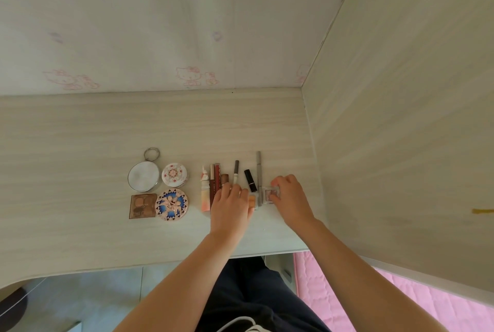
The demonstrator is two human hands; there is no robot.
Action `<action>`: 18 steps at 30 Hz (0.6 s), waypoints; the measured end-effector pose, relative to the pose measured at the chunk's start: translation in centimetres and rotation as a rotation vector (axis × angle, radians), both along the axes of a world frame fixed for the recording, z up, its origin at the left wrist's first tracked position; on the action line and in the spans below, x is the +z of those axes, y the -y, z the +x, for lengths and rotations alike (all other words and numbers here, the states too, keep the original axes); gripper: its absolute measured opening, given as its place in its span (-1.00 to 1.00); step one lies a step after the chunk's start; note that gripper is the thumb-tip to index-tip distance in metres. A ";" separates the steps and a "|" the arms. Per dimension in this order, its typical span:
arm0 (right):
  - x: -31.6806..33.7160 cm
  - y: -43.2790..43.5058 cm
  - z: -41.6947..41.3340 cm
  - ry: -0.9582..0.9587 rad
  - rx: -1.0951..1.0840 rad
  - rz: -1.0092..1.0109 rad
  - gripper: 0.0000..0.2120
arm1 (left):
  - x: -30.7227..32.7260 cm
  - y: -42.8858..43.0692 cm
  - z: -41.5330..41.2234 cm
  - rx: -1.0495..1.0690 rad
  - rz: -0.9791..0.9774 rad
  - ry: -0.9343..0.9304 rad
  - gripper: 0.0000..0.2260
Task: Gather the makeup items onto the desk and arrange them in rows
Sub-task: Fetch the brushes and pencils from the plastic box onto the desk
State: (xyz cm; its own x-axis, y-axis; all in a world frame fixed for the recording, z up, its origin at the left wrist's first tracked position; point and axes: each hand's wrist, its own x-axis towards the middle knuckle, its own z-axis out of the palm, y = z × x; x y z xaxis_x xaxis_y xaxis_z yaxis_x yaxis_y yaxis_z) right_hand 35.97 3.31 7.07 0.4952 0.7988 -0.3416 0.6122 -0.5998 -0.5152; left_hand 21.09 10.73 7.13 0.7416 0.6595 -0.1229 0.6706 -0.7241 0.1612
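Forearms (184,281) over the desk (80,131), my right hand (290,198) pinches the clear pot (270,193) just right of the grey pencil (258,171), left hand (231,204) flat against the orange pot (252,200) left of it; I'd line up their near edges.

The desk (107,131) is pale wood-grain; the wall (149,37) is printed with pink cartoon cats. One round compact (171,204) is patterned blue and rose-gold, the second compact (174,174) white with red florals. The square palette (143,206) is brown, the lipstick (250,180) black, the small case (270,192) mauve, the bedding (374,302) quilted pink.

matt wood-grain desk (107,128), glossy compacts (171,204)
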 end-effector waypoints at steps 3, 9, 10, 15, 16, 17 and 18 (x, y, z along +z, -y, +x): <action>0.2 0.3 -0.1 0.014 0.022 -0.001 -0.79 | -0.1 0.2 -0.2 0.001 -0.003 0.015 -0.67; 1.2 1.8 -0.4 0.058 0.047 -0.044 -0.73 | 0.3 0.6 -1.3 -0.062 -0.060 0.030 -0.51; 1.4 2.3 -0.6 0.066 0.061 -0.066 -0.73 | 0.4 0.6 -1.7 -0.075 -0.056 0.032 -0.53; 2.1 4.0 -2.2 0.064 0.037 -0.143 -0.66 | 1.1 0.5 -3.4 -0.125 -0.043 0.041 -0.59; 2.2 4.4 -2.7 0.071 0.016 -0.136 -0.65 | 1.2 0.4 -3.7 -0.137 -0.043 0.055 -0.58; 2.2 4.8 -3.3 0.087 -0.003 -0.116 -0.64 | 1.2 0.3 -4.0 -0.154 -0.041 0.068 -0.57; 2.2 5.2 -4.0 0.109 -0.019 -0.091 -0.64 | 1.2 0.2 -4.4 -0.179 -0.035 0.075 -0.55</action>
